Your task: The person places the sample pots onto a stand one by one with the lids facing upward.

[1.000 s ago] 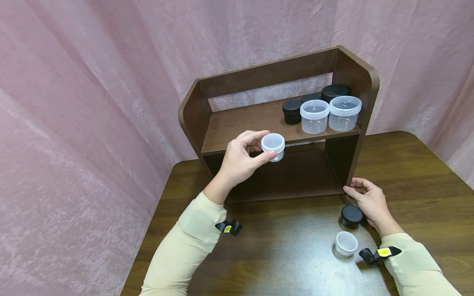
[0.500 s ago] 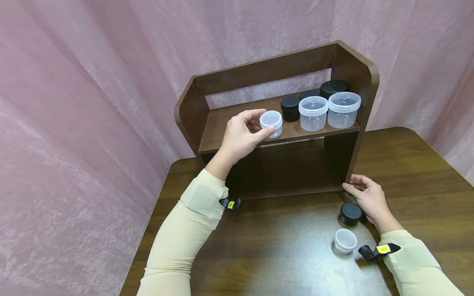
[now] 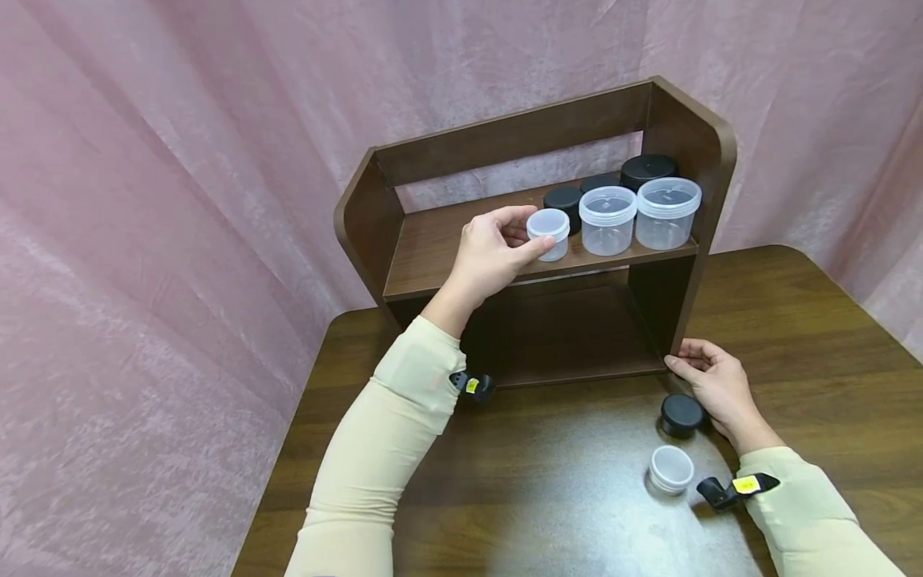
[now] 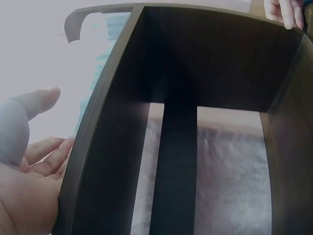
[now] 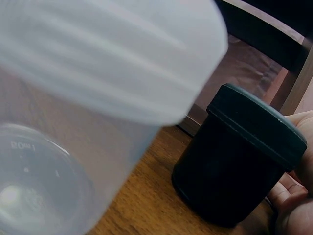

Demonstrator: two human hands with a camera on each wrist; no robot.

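Observation:
My left hand [image 3: 493, 248] pinches a small clear lidded jar [image 3: 548, 232] between thumb and fingers, upright at the front edge of the upper board of a brown desktop shelf [image 3: 440, 252]; I cannot tell whether it touches the board. Right beside it stand a larger clear jar [image 3: 607, 228] and another clear jar [image 3: 667, 216]. In the left wrist view the held jar is lost in glare beyond the board. My right hand [image 3: 717, 389] grips the shelf's lower right front corner, thumb in front, fingers along the outer side.
Black lidded jars [image 3: 647, 170] stand behind the clear ones on the upper board. Near my right hand, a black jar [image 3: 681, 415] and a small clear jar [image 3: 671, 469] sit on the wooden table [image 3: 519, 481]. A pink curtain [image 3: 216, 200] hangs behind.
My left hand has lifted the small clear jar from below the upper board's front edge, then moved it right, close to the larger clear jar. The right hand stays at the shelf corner.

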